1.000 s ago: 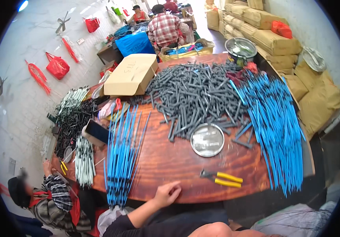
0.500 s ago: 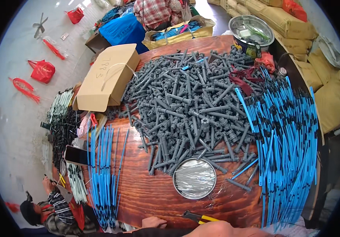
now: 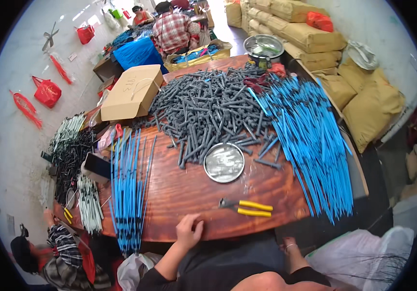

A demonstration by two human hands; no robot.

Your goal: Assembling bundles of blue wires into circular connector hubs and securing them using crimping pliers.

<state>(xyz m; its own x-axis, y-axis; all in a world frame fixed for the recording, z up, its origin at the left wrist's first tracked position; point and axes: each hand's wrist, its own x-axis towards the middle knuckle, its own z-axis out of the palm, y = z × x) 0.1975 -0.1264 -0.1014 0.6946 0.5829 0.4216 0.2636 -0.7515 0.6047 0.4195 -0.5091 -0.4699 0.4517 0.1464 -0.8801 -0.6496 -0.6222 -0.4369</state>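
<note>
- Now our left hand point(image 3: 189, 232) lies flat on the near edge of the wooden table point(image 3: 179, 194), fingers spread and holding nothing; a second ago it lay in much the same spot, and half a second ago our view had dipped so far forward that it was out of sight.
- Our right hand point(image 3: 290, 246) hangs below the table edge by our lap; it looks loosely open and free, though the view down there is poor and we would not swear to it.
- Nearest our left hand lie the yellow-handled pliers point(image 3: 247, 208), just beyond the fingertips and untouched, in the same place as before.
- Behind the pliers sits a round metal dish point(image 3: 224, 162), and past that spreads the big heap of grey plastic tubes point(image 3: 208, 109).
- Along our right runs a broad fan of blue rods point(image 3: 310, 140); a smaller bundle of blue rods point(image 3: 128, 189) lies at our left, reaching the near edge.
- A cardboard box point(image 3: 133, 92) rests at the far left corner of the table.
- Since nothing on the table has moved and only our head has swung back up, we judge that the work is at a pause, with both hands off the tools.
- Another person in a striped sleeve point(image 3: 63, 242) crouches at the lower left, and someone in a checked shirt point(image 3: 172, 31) sits beyond the table.
</note>
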